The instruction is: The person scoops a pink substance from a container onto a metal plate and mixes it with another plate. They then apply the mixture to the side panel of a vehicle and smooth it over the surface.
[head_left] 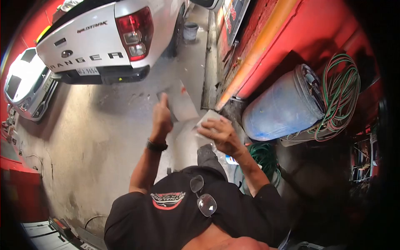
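My left hand [161, 118] is closed on the near left edge of a flat grey board [181, 102], its thumb pointing up along that edge. A small red dab [183, 89] sits on the board's far part. To the right, my right hand [221, 134] grips a pale, flat, squarish piece [213, 117] like a spreader, fingers bent across its face. The piece is close to the board's near right corner. Both hands are held out in front of my chest and slightly blurred.
A white pickup truck [89, 41] stands ahead, with a silver car [29, 83] to its left. On the right are a blue drum [279, 104], a coiled hose [343, 91] and a red wall. A green hose [264, 160] lies below the drum; a grey bucket [191, 31] stands farther off.
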Demonstrator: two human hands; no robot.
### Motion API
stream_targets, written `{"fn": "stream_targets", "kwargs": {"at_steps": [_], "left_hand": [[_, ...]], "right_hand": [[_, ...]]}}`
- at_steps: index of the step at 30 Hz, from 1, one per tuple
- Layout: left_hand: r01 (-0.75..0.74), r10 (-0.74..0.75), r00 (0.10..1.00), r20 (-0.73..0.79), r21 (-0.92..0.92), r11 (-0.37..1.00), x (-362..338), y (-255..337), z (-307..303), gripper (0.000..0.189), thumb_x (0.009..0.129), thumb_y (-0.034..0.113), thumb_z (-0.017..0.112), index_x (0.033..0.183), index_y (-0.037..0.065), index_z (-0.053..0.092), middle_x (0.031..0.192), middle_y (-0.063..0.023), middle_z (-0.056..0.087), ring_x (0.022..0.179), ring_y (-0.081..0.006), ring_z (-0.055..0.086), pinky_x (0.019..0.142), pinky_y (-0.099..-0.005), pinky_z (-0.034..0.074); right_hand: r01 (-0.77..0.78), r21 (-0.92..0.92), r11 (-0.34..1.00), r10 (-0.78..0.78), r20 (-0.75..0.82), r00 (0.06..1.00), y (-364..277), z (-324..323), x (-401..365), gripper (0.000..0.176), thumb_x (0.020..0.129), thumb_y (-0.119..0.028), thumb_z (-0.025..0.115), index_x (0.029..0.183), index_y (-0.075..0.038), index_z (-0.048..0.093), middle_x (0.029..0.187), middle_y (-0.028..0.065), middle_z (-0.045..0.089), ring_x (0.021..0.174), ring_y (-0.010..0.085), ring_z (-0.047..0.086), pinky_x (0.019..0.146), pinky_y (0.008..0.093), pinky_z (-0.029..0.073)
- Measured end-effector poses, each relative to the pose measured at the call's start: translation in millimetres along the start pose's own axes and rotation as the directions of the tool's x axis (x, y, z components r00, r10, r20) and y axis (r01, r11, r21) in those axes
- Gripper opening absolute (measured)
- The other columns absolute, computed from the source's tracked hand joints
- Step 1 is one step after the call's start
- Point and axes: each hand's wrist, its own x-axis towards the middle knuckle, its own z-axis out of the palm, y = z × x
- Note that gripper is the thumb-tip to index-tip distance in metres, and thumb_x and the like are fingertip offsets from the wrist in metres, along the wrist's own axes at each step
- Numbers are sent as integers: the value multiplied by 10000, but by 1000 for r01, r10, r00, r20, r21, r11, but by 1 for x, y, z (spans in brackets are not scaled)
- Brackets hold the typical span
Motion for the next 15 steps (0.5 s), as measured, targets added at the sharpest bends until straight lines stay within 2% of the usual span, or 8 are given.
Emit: {"fn": "stream_targets", "kwargs": {"at_steps": [1, 2, 4, 6, 7, 9, 12, 15], "left_hand": [[45, -31, 998, 47, -323, 945, -8, 19, 11, 510, 1043, 414, 391, 1119, -23, 642, 977, -120, 688, 799, -189, 687, 728, -322, 573], [93, -32, 983, 180, -341, 935, -3, 17, -2, 503, 1042, 408, 380, 1281, -3, 546, 1192, -151, 649, 1004, -250, 689, 921, -394, 562], [237, -71, 940, 334, -488, 840, -19, 16, 9, 522, 1040, 423, 378, 1316, 5, 524, 1228, -149, 630, 1081, -265, 654, 973, -416, 526], [397, -104, 872, 478, -566, 722, -28, 7, 20, 565, 1035, 452, 382, 1388, 18, 465, 1325, -142, 573, 1205, -278, 582, 1077, -437, 438], [490, -56, 801, 596, -599, 633, -33, 2, 24, 569, 1043, 453, 379, 1396, 13, 456, 1328, -142, 572, 1178, -279, 595, 1070, -431, 441], [293, -54, 908, 415, -538, 791, -45, -7, 35, 555, 1051, 432, 390, 1400, 4, 449, 1317, -149, 577, 1177, -270, 594, 1052, -433, 458], [262, -74, 913, 400, -439, 860, -49, -11, 19, 485, 1049, 372, 445, 1338, -16, 486, 1205, -154, 626, 1047, -244, 658, 908, -389, 560], [215, -92, 951, 295, -417, 883, -50, -16, 8, 464, 1038, 380, 477, 1246, -29, 544, 1077, -134, 668, 904, -217, 701, 759, -346, 612]], "right_hand": [[-28, 72, 997, 32, -61, 998, 5, -4, -2, 463, 771, 18, 595, 1198, -137, 681, 1200, 80, 637, 1152, 277, 605, 1003, 540, 426], [-53, 190, 980, 80, -138, 987, 0, -12, 4, 490, 767, 72, 564, 1205, -114, 684, 1229, 99, 635, 1178, 290, 601, 1033, 531, 410], [-6, 391, 920, 120, -268, 956, -12, -31, 18, 622, 735, 199, 476, 1281, -53, 637, 1327, 167, 591, 1272, 341, 548, 1102, 493, 370], [75, 422, 903, 91, -359, 929, -26, -27, 34, 668, 707, 220, 458, 1303, -38, 611, 1353, 190, 565, 1305, 377, 510, 1118, 492, 355], [116, 433, 894, 78, -404, 912, -31, -24, 38, 691, 693, 230, 449, 1315, -31, 599, 1367, 201, 552, 1321, 394, 491, 1125, 492, 347], [104, 393, 914, -5, -243, 970, -35, -15, 38, 756, 704, 187, 590, 1412, -58, 496, 1435, 187, 471, 1396, 432, 370, 1144, 500, 336], [-11, 42, 999, 15, -93, 996, -13, 2, 25, 625, 808, 50, 586, 1410, -88, 494, 1455, 152, 444, 1377, 418, 382, 1123, 518, 353], [-12, -302, 953, 33, 65, 997, 16, 1, 16, 543, 867, -10, 532, 1402, -94, 503, 1454, 128, 447, 1329, 404, 425, 1079, 522, 387]]}}
